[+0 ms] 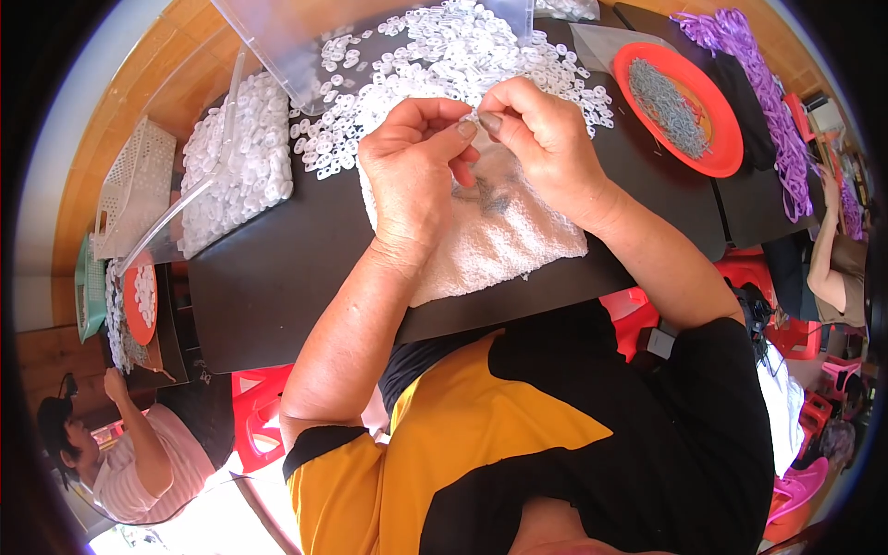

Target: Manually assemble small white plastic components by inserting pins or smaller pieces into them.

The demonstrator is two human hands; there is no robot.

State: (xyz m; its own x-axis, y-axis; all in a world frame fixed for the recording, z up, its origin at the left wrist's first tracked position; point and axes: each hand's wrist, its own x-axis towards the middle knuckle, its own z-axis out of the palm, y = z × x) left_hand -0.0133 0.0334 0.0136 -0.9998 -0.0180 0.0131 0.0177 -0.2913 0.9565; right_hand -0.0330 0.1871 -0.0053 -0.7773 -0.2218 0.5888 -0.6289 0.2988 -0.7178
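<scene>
My left hand [413, 166] and my right hand [536, 139] meet above a white towel [499, 236] on the black table [268, 277]. Both pinch one small white plastic ring piece [473, 117] between thumbs and forefingers. Small grey metal bits [486, 196] lie on the towel under my hands. A loose heap of white plastic rings [453, 55] spreads over the table just beyond my fingers.
A clear plastic bin [231, 157] of white rings stands at the left. An orange plate [680, 106] with grey metal pieces sits at the right, purple straps [768, 102] past it. A white basket [134, 185] is far left. Other people sit at lower left and right edge.
</scene>
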